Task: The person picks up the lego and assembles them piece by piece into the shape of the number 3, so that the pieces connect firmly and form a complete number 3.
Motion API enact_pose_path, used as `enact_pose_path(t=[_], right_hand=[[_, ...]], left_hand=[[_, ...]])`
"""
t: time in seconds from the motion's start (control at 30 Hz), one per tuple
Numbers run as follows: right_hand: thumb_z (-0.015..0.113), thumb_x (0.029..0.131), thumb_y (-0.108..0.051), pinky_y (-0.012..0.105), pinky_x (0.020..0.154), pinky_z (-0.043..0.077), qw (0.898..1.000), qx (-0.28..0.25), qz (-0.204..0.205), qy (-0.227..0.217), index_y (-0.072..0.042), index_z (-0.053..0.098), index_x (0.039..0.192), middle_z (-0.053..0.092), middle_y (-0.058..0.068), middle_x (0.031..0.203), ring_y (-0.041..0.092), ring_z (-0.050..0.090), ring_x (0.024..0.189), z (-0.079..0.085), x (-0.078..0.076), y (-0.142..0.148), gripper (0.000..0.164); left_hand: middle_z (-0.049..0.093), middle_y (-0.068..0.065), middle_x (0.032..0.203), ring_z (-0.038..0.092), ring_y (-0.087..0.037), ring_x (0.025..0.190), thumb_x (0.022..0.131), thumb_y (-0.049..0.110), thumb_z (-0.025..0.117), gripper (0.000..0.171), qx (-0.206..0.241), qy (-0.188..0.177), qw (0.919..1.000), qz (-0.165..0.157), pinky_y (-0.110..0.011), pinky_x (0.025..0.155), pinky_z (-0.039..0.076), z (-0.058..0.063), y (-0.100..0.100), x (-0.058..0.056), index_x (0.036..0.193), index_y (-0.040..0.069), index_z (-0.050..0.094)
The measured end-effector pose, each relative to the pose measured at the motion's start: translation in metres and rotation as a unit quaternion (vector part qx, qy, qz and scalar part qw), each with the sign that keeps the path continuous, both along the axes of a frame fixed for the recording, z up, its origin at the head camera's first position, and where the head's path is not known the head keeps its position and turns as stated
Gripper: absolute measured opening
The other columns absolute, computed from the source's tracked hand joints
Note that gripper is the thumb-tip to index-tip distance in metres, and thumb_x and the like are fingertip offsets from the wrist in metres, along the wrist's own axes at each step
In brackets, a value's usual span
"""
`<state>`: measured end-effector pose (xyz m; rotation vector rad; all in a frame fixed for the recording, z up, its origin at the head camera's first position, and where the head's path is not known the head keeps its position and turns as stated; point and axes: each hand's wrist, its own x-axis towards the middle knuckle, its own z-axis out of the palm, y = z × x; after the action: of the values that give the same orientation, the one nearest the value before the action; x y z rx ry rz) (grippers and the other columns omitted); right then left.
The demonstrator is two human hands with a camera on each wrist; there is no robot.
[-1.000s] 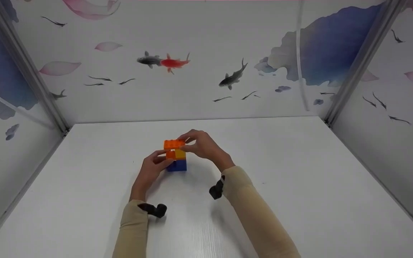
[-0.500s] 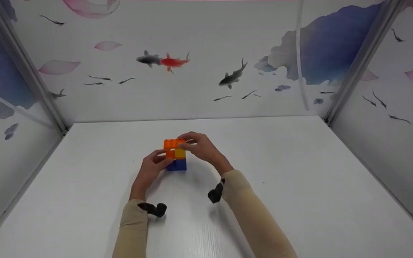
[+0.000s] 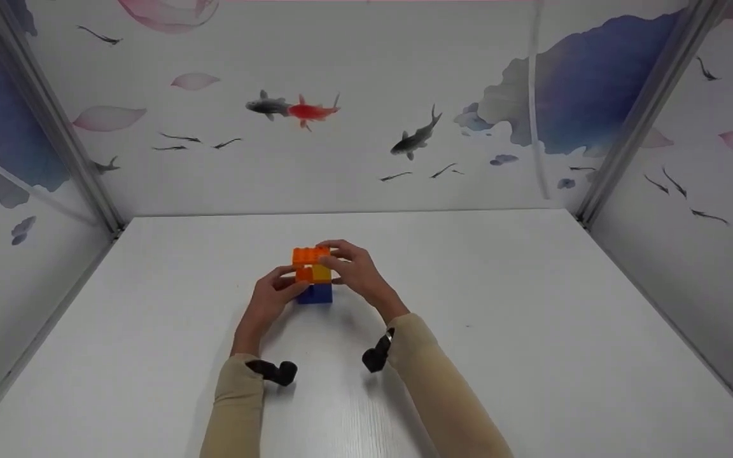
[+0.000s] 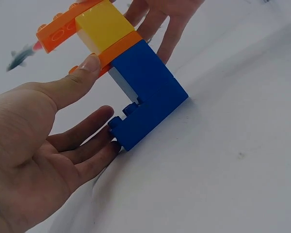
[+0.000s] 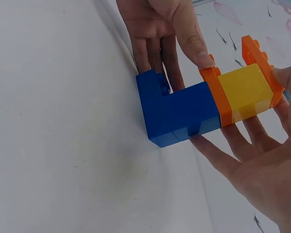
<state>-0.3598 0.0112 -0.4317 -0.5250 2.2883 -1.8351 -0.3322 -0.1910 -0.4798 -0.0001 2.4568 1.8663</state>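
1. Brick stack [image 3: 312, 275]: sits mid-table [image 3: 532, 331]; blue L-shaped base, thin orange plate, yellow block, orange plate on top.
2. Left hand [image 3: 269, 300] at its 8 o'clock: fingers straight against the blue base, thumb pressing the lower orange plate.
3. Right hand [image 3: 355, 272] at 3 o'clock: fingers flat along the stack's side, fingertip touching the top plate, not really gripping.
4. Fish-print walls [image 3: 366, 127] all around, nothing in the way.

Between the hands, the brick stack [image 3: 313, 275] shows orange on top, then yellow, thin orange and blue. Beyond them, the wall [image 3: 366, 127] is white with painted fish.
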Motion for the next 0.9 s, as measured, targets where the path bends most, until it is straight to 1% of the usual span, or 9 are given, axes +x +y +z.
enact_pose_path(t=[0.2,0.33,0.57,0.73,0.9], right_hand=[[0.061,0.101,-0.031,0.044,0.091,0.060,1.000,0.004,-0.008,-0.006,-0.021,0.064,0.129,0.061,0.009,0.135,0.030,0.063,0.121,0.0026,0.0021,-0.0001,0.031],[0.061,0.100,-0.034,0.044,0.090,0.060,1.000,-0.002,-0.010,-0.010,-0.021,0.063,0.130,0.061,0.009,0.135,0.029,0.063,0.121,0.0024,0.0032,-0.0010,0.032],[0.060,0.101,-0.034,0.047,0.092,0.059,1.000,-0.008,-0.008,-0.008,-0.023,0.063,0.130,0.061,0.011,0.134,0.030,0.063,0.120,0.0001,0.0031,-0.0002,0.031],[0.057,0.101,-0.032,0.048,0.095,0.058,1.000,-0.009,-0.002,-0.014,-0.024,0.061,0.133,0.059,0.013,0.135,0.029,0.064,0.120,-0.0025,0.0037,0.0003,0.032],[0.058,0.102,-0.034,0.050,0.099,0.055,1.000,-0.010,0.015,-0.023,-0.024,0.057,0.138,0.055,0.012,0.141,0.030,0.060,0.126,-0.0026,0.0005,0.0032,0.038]], left_hand=[[0.058,-0.015,0.142,0.057,-0.029,0.130,0.088,0.049,0.071,0.066,0.002,-0.003,1.0000,-0.001,-0.045,0.113,0.046,-0.0003,0.0007,0.0000,0.142,0.017,0.052],[0.058,-0.015,0.142,0.057,-0.029,0.132,0.088,0.048,0.070,0.065,0.003,0.000,1.0000,-0.004,-0.045,0.113,0.046,-0.0002,-0.0002,-0.0002,0.143,0.017,0.052],[0.059,-0.015,0.142,0.057,-0.029,0.131,0.087,0.050,0.070,0.067,0.000,0.006,1.0000,-0.005,-0.045,0.112,0.046,0.0000,0.0010,0.0013,0.142,0.016,0.053],[0.059,-0.015,0.142,0.058,-0.029,0.131,0.086,0.051,0.070,0.068,0.003,0.006,1.0000,-0.003,-0.045,0.112,0.047,-0.0013,0.0011,0.0017,0.142,0.017,0.053],[0.060,-0.014,0.140,0.059,-0.028,0.129,0.086,0.050,0.071,0.067,0.005,0.012,0.9999,0.006,-0.044,0.111,0.047,-0.0007,0.0024,0.0002,0.142,0.018,0.054]])
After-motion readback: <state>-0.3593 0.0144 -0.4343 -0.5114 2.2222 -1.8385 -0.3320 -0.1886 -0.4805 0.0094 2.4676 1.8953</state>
